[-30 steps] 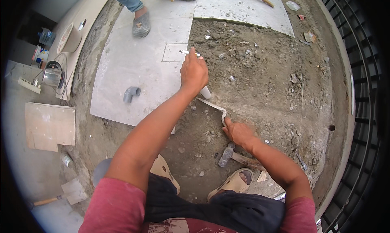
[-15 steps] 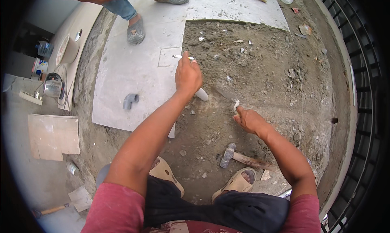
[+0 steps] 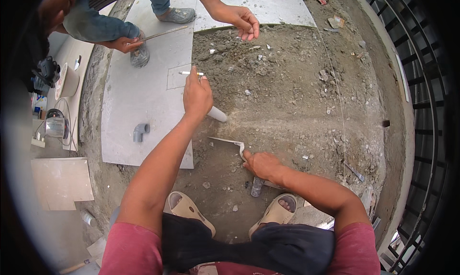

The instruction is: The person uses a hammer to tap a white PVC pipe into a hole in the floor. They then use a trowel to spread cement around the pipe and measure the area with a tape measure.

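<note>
My left hand (image 3: 197, 97) is closed, with a lit-looking cigarette (image 3: 184, 73) between its fingers. From beneath it a white plastic pipe (image 3: 218, 114) slants down to the dirt; its upper end is hidden in my grip. Lower and to the right, my right hand (image 3: 262, 165) grips a trowel (image 3: 225, 140) by its handle, the blade seen nearly edge-on and pointing left over the soil. A hammer (image 3: 257, 187) lies under my right forearm, which covers part of its handle. On the large pale tile (image 3: 120, 107) at left rests a grey pipe elbow (image 3: 140, 132).
At the upper left another person bends over, one hand (image 3: 244, 23) stretched above the dirt, the other holding a thin rod (image 3: 165, 33). A taut string (image 3: 343, 107) crosses the right side, near a black metal fence (image 3: 431, 105). A bucket (image 3: 68, 81) stands far left.
My right hand has drawn the trowel nearer and left, turning its blade edge-on. My left hand still grips above the pipe. The other person has leaned in and reached an arm over the dirt.
</note>
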